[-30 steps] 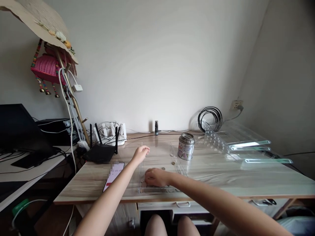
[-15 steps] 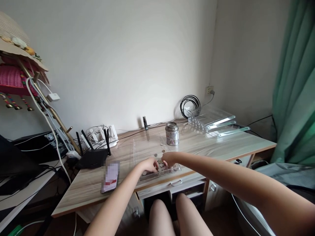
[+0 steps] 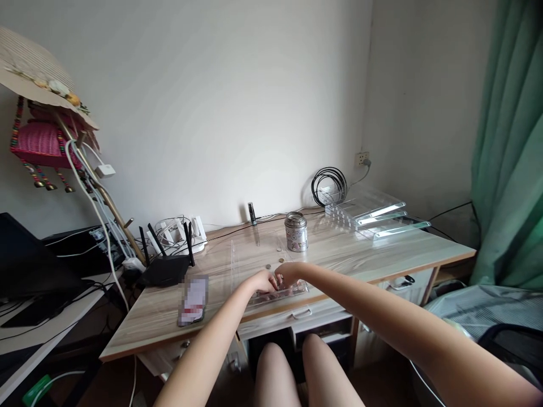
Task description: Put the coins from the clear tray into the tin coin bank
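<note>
A clear acrylic tray (image 3: 233,263) lies on the desk with its low front wall toward me. Both of my hands are inside it, close together near that wall. My left hand (image 3: 263,281) has its fingers curled, the tips down among coins. Beside it, my right hand (image 3: 288,273) bends down with fingers bunched; its fingertips are mostly hidden. Behind the hands are a dull coin (image 3: 268,266), a brassy coin (image 3: 281,260) and another coin (image 3: 279,249). A silver floral tin (image 3: 296,233) stands upright behind my right hand.
Left on the desk are a phone (image 3: 193,301) and a black router (image 3: 163,270). A small dark bottle (image 3: 251,213) stands by the wall. Stacked clear trays (image 3: 377,217) and a coiled black cable (image 3: 329,186) are at the back right. Below is a drawer handle (image 3: 301,312).
My hands have drawn together at the tray's front, the left moving slightly right. Several coins between them are now covered. The view has shifted slightly to the left.
</note>
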`<state>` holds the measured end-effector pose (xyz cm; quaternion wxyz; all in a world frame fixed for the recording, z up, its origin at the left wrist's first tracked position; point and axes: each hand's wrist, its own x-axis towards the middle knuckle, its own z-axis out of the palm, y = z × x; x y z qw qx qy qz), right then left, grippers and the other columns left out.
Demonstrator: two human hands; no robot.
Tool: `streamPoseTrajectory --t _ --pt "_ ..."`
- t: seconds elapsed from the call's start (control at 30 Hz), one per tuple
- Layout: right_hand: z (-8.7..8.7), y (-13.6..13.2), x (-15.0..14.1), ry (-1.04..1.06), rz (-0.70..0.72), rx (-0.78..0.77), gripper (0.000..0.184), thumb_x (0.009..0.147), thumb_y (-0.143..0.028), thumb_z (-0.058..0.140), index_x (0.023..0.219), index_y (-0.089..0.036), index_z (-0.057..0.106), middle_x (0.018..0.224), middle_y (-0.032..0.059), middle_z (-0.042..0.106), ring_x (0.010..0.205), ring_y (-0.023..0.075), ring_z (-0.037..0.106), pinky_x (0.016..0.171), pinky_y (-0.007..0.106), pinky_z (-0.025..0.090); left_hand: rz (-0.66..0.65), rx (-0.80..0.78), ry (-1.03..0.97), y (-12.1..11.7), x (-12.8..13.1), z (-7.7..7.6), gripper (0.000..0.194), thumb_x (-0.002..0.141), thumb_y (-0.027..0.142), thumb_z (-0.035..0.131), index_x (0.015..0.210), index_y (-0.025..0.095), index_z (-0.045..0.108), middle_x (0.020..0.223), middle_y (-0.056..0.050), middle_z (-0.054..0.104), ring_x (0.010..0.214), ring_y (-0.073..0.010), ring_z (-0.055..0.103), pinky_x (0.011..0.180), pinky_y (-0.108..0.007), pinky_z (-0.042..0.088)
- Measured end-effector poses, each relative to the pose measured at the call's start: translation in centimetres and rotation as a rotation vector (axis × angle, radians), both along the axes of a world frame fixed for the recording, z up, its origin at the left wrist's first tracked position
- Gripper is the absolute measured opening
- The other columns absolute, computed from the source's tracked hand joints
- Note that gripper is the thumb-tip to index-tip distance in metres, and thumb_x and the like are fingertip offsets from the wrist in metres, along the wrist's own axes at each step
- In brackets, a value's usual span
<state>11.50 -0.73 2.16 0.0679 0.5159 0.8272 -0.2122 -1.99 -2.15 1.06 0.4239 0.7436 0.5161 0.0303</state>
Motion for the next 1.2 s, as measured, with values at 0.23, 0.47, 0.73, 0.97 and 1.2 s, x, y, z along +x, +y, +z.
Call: streamPoseTrajectory --t 0.23,0.47,0.73,0.97,1.2 --pt "0.8 -0.5 -0.3 -0.073 0.026 -0.175 0.032 0.042 -0.022 0.067 0.072 -0.014 0.060 0.054 -0.0012 0.054 0.054 0.0133 0.054 0.051 0.025 0.043 -0.033 -0.092 -0.086 0.1 -0.1 0.4 0.013 0.050 0.009 0.059 0.061 0.015 0.063 0.050 0.003 0.054 0.046 -0.0095 0.051 0.051 -0.023 0.044" --pt "1.1 -0.6 -0.8 0.002 0.014 -0.245 0.027 0.051 -0.023 0.061 0.076 -0.011 0.060 0.055 -0.0010 0.053 0.053 0.0101 0.053 0.052 0.022 0.044 0.051 -0.106 -0.090 -0.4 0.3 0.9 0.010 0.050 0.009 0.059 0.059 0.014 0.060 0.055 0.001 0.056 0.047 -0.0104 0.051 0.048 -0.024 0.045" --pt "1.5 -0.5 -0.7 0.018 0.002 -0.305 0.038 0.050 -0.023 0.063 0.086 -0.014 0.061 0.062 0.0014 0.058 0.060 0.0124 0.055 0.055 0.025 0.046 0.065 -0.107 -0.038 -0.7 -0.2 1.2 0.007 0.049 0.010 0.062 0.055 0.014 0.060 0.043 0.004 0.049 0.043 -0.0080 0.048 0.049 -0.021 0.042" --pt "1.6 -0.7 -0.3 0.063 -0.009 -0.284 0.032 0.051 -0.023 0.062 0.081 -0.013 0.062 0.059 0.0008 0.059 0.056 0.0124 0.056 0.054 0.025 0.046 0.147 -0.225 -0.194 -0.3 -0.6 0.4 0.009 0.051 0.005 0.063 0.055 0.012 0.059 0.045 0.003 0.052 0.045 -0.0102 0.051 0.050 -0.023 0.043" --pt "5.5 0.7 -0.6 0.153 -0.079 -0.056 0.027 0.060 -0.029 0.056 0.081 -0.011 0.060 0.075 0.0054 0.063 0.058 0.0089 0.056 0.053 0.018 0.043 0.517 -0.367 -0.955 0.8 -1.5 0.3 0.006 0.065 0.005 0.055 0.063 0.010 0.054 0.060 -0.004 0.057 0.054 -0.0094 0.056 0.056 -0.020 0.047"
